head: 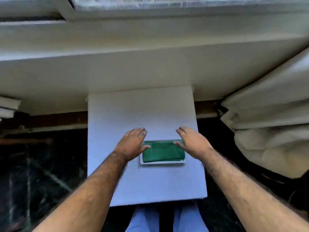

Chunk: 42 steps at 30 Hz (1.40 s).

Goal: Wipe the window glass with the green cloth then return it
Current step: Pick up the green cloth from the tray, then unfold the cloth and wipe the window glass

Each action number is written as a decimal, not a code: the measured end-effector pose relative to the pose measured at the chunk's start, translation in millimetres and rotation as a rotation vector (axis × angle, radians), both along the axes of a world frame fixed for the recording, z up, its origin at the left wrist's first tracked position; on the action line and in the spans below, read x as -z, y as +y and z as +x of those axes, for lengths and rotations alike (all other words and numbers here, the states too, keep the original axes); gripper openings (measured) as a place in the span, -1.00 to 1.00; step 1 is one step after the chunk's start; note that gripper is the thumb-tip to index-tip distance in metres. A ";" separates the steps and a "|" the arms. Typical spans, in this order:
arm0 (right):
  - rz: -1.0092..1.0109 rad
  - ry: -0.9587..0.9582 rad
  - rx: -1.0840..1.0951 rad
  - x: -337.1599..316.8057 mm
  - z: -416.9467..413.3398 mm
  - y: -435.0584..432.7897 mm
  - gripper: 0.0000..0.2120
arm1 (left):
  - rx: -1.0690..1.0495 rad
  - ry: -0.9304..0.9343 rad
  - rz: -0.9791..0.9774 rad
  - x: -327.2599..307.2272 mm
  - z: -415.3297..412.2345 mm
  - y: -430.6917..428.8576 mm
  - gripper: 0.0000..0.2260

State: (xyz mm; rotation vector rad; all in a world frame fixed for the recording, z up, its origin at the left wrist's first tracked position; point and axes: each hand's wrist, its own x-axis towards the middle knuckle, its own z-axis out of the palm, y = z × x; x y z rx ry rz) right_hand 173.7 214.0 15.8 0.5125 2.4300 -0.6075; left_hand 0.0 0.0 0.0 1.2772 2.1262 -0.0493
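A folded green cloth (163,152) lies in a shallow white tray (163,162) on a small white table (142,114). My left hand (133,143) hovers at the cloth's left end, fingers spread, thumb over its edge. My right hand (192,142) is at the cloth's right end, fingers apart, thumb touching the cloth's upper right corner. Neither hand has a grip on it. The window glass (167,1) shows only as a strip along the top edge, above a white frame.
A wide white sill (117,69) runs behind the table. A cream curtain (270,123) bunches at the right. Dark patterned floor (41,173) lies on both sides of the table. My blue trouser legs show below the table's near edge.
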 end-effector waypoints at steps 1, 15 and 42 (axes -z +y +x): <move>-0.003 -0.020 0.008 12.8 2.7 -2.5 -0.40 | -0.001 -0.016 -0.037 14.3 4.0 -0.4 -0.36; 0.178 0.021 0.004 120.4 17.1 -22.7 -0.71 | -0.120 0.189 -0.085 109.1 51.1 -0.8 -0.71; 0.052 0.289 0.170 -87.5 -57.0 34.0 -0.75 | -0.824 -0.233 0.467 -84.9 -42.1 33.7 -0.77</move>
